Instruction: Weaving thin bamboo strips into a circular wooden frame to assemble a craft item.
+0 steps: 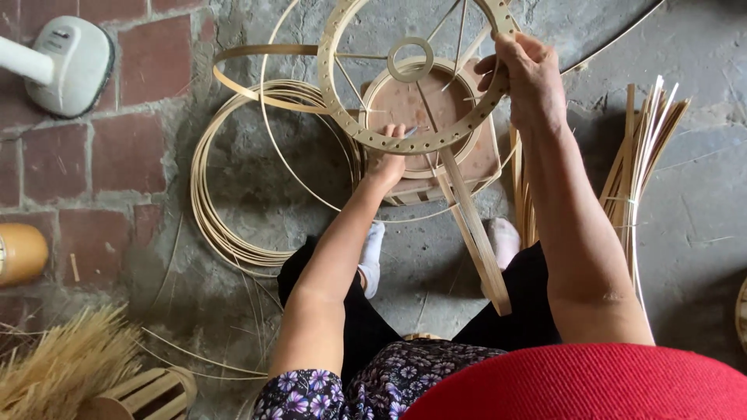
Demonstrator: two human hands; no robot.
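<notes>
A round bamboo frame (342, 117), a perforated ring with thin spokes and a small centre ring (410, 60), is held up over the floor. My right hand (523, 74) is shut on the frame's right rim. My left hand (387, 159) reaches under the near rim, fingers pinched on a thin sliver there. A flat bamboo strip (475, 229) hangs from the rim down toward my knees. Beneath the frame stands a low wooden stool or block (482, 152), with another bamboo hoop on it.
Coiled bamboo strips (206, 202) lie on the concrete at left. A bundle of bamboo slats (642, 148) lies at right. A white fan base (66, 66) sits on the bricks at top left; straw (62, 362) and a slatted bamboo piece (148, 393) at bottom left.
</notes>
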